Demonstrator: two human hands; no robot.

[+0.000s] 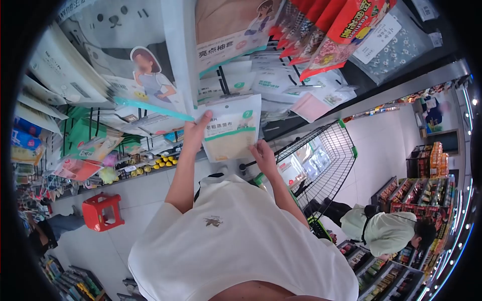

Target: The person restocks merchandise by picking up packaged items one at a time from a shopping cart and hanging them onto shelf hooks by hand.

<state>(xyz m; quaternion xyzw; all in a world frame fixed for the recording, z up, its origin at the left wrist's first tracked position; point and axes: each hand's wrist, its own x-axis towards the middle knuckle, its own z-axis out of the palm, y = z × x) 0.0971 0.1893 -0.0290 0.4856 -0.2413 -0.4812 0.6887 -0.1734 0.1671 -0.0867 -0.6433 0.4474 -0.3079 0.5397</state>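
Observation:
Between my hands is a flat white packet of steamer cloth, upright, with a green band, Chinese print and beige cloth showing through its lower half. My left hand pinches its left edge, thumb on the front. At its lower right edge, my right hand grips with closed fingers. Just behind the packet, similar white packets hang from black hooks. Above my left hand hangs a large packet with a bear face, and beside it a packet of sleeves.
A black wire shopping cart with packets inside stands at my right. Red printed bags hang at the upper right. A red stool stands on the floor at left. Another person bends near the shelves at right.

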